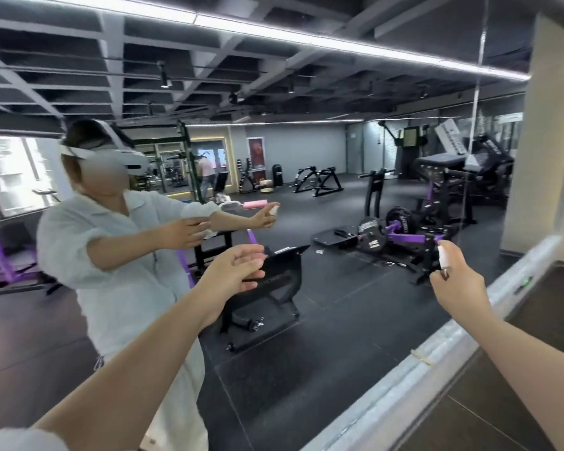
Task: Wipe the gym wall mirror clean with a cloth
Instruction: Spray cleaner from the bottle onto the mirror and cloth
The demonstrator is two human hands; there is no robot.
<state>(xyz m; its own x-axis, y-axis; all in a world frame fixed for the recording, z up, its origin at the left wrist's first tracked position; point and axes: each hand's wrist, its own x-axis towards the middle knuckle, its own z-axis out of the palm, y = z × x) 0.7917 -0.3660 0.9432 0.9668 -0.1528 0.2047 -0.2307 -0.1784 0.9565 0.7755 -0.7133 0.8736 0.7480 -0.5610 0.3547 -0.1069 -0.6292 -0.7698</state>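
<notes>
Gym mirror ahead; right hand grips spray bottle, left hand loosely spread.

A gym interior with a dark coffered ceiling crossed by long white light strips. The floor is black rubber tile. Black and purple weight machines stand across the room, with a black bench nearer. Grey walls close the far end, and bright windows sit at left. A beige pillar rises at right above brown floor tiles.
</notes>
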